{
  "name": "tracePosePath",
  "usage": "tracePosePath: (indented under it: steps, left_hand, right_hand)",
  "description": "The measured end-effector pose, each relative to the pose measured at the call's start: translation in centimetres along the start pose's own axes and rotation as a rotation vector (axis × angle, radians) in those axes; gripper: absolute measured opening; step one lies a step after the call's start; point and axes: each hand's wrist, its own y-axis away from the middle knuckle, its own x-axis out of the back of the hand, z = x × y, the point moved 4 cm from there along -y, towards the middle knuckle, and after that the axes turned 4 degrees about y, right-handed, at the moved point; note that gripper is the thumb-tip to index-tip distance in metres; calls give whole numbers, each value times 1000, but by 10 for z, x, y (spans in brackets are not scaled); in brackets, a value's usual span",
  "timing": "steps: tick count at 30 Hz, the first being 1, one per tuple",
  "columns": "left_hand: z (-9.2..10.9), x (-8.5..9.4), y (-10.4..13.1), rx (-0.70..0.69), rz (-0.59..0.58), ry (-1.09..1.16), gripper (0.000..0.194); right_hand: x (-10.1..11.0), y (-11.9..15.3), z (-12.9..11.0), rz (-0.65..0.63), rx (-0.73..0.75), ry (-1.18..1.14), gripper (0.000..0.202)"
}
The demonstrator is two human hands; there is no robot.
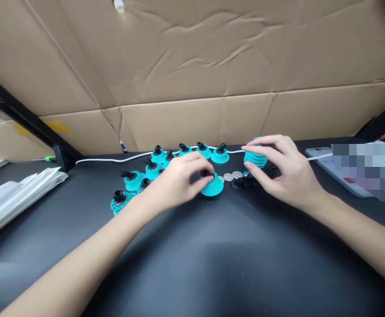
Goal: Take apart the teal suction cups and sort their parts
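My left hand pinches the black fitting on top of a teal flared cup, which stands wide side down on the black table. My right hand is open, its thumb and fingers apart at a stack of teal flared cups; whether they touch it I cannot tell. Small round silvery pieces lie in a row between the hands. Beside them, partly under my right hand, are loose black fittings. Left of my left hand stand several teal cups with black fittings, some hidden by my forearm.
A white cable runs along the back of the table, in front of a cardboard wall. White bags or papers are piled at the left. A phone lies at the right. Black frame bars rise at both sides.
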Motion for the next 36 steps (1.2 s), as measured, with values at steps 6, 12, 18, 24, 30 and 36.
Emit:
tracePosePath:
  steps: [6, 12, 18, 24, 30, 36]
  left_hand:
    - [4, -15, 22, 80, -74, 253, 20]
    - [-16, -25, 33, 218, -83, 212, 46]
    - [-15, -40, 35, 249, -58, 186, 49]
    - [-14, -50, 35, 284, -82, 172, 42]
    - [-15, -49, 33, 296, -100, 212, 39]
    - [-13, -49, 30, 304, -107, 244, 34]
  right_hand:
    - [-5, -1, -11, -39, 30, -60, 29]
    - [-7, 0, -17, -45, 21, -98, 26]
    - [-21, 7, -43, -167, 40, -303, 32]
    - [-44, 21, -56, -316, 76, -404, 29]
    - [-49, 23, -55, -334, 32, -424, 18]
    - [-47, 21, -55, -357, 58, -426, 18]
